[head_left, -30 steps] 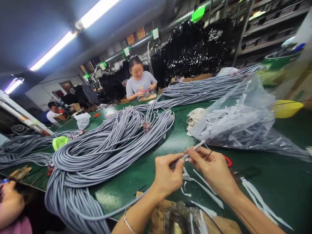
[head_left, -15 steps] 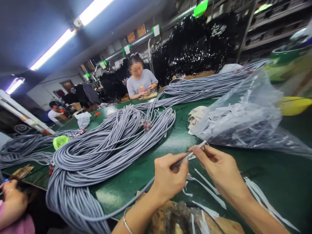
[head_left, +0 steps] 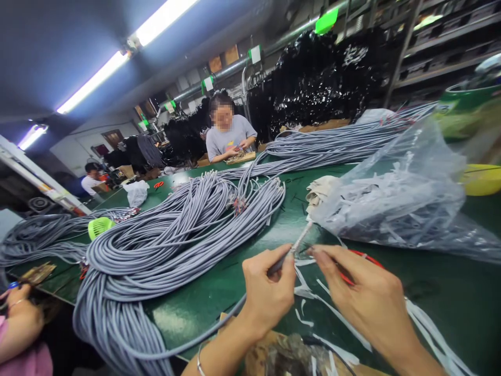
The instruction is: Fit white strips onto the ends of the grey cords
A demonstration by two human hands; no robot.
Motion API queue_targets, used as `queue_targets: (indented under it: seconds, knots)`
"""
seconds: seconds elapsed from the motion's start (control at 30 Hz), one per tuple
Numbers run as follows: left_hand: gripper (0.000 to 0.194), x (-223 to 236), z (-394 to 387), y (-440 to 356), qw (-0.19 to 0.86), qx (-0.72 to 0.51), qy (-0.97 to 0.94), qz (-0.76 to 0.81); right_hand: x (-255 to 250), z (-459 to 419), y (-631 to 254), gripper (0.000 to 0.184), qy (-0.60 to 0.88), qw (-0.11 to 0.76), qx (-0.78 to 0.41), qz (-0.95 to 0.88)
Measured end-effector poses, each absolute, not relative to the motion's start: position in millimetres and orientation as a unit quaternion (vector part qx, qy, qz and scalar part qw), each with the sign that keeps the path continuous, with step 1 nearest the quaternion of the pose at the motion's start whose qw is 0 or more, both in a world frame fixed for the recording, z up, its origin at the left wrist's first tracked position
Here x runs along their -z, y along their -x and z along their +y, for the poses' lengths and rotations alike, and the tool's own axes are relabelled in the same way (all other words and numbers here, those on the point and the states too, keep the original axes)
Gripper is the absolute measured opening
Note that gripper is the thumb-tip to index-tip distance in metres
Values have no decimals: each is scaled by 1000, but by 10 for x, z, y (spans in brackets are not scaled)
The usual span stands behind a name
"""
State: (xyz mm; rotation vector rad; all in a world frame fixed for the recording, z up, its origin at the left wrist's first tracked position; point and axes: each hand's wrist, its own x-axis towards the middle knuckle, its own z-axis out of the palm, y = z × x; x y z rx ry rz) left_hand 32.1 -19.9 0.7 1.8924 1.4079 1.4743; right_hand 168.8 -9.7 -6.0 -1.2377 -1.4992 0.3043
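Note:
My left hand (head_left: 268,284) is closed around a grey cable (head_left: 235,308), close to its end. From my fingers the cable's whitish bared end (head_left: 302,237) points up and to the right. My right hand (head_left: 358,292) is just right of that end, thumb and fingers pinched. Something thin and dark shows at its fingertips, too small to name. A red loop (head_left: 367,257), like a tool handle, shows behind the right hand's fingers; whether I hold it is hidden. White strips (head_left: 344,318) lie on the green table (head_left: 188,313) below my hands.
A large coil of grey cables (head_left: 164,245) covers the table on the left. A clear plastic bag of white scraps (head_left: 395,203) sits at right beside a beige cloth (head_left: 321,189). Across the table a co-worker (head_left: 229,128) handles small parts; another person's arm (head_left: 19,313) is at lower left.
My right hand has come off the cable's bared end and moved slightly right and down. The red loop has come into view. My left hand still grips the cable.

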Motion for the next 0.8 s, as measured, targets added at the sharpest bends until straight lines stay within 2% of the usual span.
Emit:
queue_targets:
  seconds: [0.1, 0.3, 0.57, 0.7, 0.8]
  knots:
    - [29, -1, -209, -318, 173, -516, -672, 502, 79, -144, -1629, 42, 510, 523, -50, -681]
    - [28, -9, -217, -317, 149, -520, -684, 490, 65, -157, -1635, 42, 488, 516, 53, -702]
    - [29, -35, -247, -349, 36, -515, -728, 451, 62, -85, -1652, 33, 405, 569, -55, -713]
    - [29, -58, -229, -326, 95, -494, -711, 491, 64, -132, -1584, 21, 374, 605, 61, -700]
    - [27, -34, -101, -276, 179, -481, -662, 546, 59, -245, -1459, 21, 292, 614, 104, -726]
